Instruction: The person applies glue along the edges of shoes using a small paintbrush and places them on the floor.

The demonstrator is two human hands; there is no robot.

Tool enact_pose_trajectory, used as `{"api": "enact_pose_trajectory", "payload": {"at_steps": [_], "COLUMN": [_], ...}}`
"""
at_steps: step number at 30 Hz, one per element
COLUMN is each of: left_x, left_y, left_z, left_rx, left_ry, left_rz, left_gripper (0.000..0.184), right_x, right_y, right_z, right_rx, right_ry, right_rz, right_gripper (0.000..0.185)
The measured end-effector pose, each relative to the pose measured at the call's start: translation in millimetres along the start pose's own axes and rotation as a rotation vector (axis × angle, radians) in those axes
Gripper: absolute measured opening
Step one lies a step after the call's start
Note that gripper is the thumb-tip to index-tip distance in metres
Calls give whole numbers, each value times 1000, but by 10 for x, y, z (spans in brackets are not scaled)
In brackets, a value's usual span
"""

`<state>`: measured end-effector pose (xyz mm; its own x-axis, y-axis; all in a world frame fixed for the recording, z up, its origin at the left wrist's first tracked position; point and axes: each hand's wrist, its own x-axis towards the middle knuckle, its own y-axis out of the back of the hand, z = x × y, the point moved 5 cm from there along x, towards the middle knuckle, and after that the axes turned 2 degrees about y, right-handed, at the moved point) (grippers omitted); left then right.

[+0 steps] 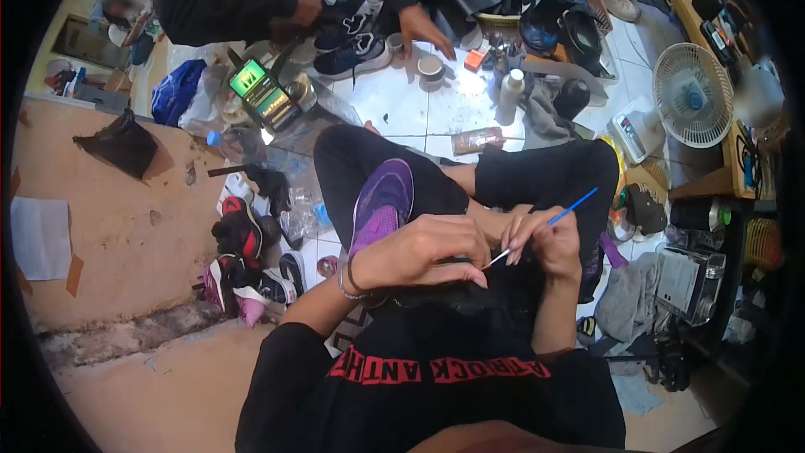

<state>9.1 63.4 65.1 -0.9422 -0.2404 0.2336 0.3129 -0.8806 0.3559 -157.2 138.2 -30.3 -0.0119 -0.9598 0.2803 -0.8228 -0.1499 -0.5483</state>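
Note:
My right hand [547,239] is closed around a thin paintbrush [573,206] with a blue handle. The brush slants down to the left, its pale tip beside my left thumb. My left hand [432,250] has its fingers curled and its thumb extended near that tip; whatever it grips is hidden. A purple shoe [387,193] rests on my lap, toe pointing away from me, partly covered by my left hand and wrist. Whether my left hand touches the shoe I cannot tell.
Across from me, another person's hand [423,33] reaches over the floor near a small round container [430,68]. Dark sneakers [352,54] lie beside it. A white bottle [510,94] stands ahead, a fan [693,94] at right. More shoes [239,231] are piled at left.

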Motion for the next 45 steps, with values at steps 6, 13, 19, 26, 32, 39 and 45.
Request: {"api": "enact_pose_trajectory", "payload": {"at_steps": [6,13,19,26,32,39,45], "left_x": [-75,-199,-396,-308,-450,-506,-980], "left_y": [139,318,768,1361,1865,1942,1588], "left_z": [-19,-36,-282,-1248,-2597,-2596,-1967], "left_rx": [20,90,103,20,-60,164,-105], "left_ry": [-50,-67,-79,359,509,566,313], "left_rz": [99,218,311,595,640,730,931], "left_gripper": [14,21,32,37,29,46,32], "right_x": [-63,-67,-49,-80,-98,-160,-159], "right_y": [339,470,706,1173,1375,1641,1742], "right_z": [-146,-87,-104,97,199,261,290], "right_rx": [-39,-120,-407,-408,-388,-176,-243], "right_ry": [111,81,45,102,140,131,104], "right_rz": [230,367,465,532,617,705,654], "right_gripper": [48,39,41,51,56,60,54]}}
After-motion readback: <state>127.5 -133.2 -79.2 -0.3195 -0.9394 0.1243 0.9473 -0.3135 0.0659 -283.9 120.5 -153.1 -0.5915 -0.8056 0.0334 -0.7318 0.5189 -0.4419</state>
